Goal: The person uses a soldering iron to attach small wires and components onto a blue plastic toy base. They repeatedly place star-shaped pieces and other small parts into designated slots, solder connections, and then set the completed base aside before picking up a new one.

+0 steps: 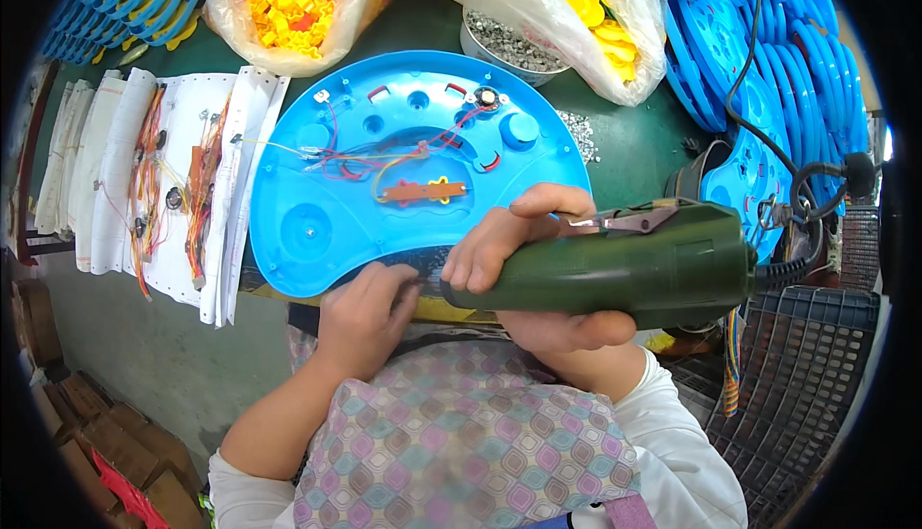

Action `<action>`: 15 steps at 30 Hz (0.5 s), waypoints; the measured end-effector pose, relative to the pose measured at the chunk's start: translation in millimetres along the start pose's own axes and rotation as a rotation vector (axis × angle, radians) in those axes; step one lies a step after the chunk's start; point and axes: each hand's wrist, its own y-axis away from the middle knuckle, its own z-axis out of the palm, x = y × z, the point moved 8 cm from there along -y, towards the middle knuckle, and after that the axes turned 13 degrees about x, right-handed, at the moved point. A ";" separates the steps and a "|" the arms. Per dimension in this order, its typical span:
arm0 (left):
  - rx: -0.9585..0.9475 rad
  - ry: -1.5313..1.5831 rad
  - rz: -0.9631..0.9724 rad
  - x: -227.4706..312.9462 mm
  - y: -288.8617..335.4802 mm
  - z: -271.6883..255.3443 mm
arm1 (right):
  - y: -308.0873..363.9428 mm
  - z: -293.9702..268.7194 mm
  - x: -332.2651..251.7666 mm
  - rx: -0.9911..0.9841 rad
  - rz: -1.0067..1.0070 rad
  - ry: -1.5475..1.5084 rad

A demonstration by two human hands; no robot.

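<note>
My right hand (490,246) wraps round a dark green electric screwdriver (634,265) lying level, its tip end toward my left hand and its cable end to the right. Curled at the near edge of a blue plastic shell, my left hand (370,313) has its fingertips pressed together beside the screwdriver's tip end; whatever they pinch is too small to make out. The shell (384,231) lies inner side up on the table. Inside it are a brown circuit board (423,191), thin red and yellow wires (384,156) and a small round part (487,98).
Left of the shell, wired parts (202,183) lie on white paper sheets (178,251). Behind stand a bag of yellow and red pieces (288,11), a bowl of screws (509,39) and a bag of yellow parts (615,44). Blue shells (797,78) are stacked right, above a dark crate (788,366).
</note>
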 end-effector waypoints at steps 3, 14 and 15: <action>-0.002 -0.054 0.075 11.1 -7.9 -7.0 | -5.6 7.7 -10.5 -0.034 0.006 -0.073; -0.147 -0.078 0.190 23.3 -69.4 -16.3 | -44.2 29.2 -41.2 -0.149 -0.064 -0.047; -0.152 -0.071 0.201 23.4 -77.2 -15.6 | -48.7 29.1 -41.2 -0.130 -0.041 -0.013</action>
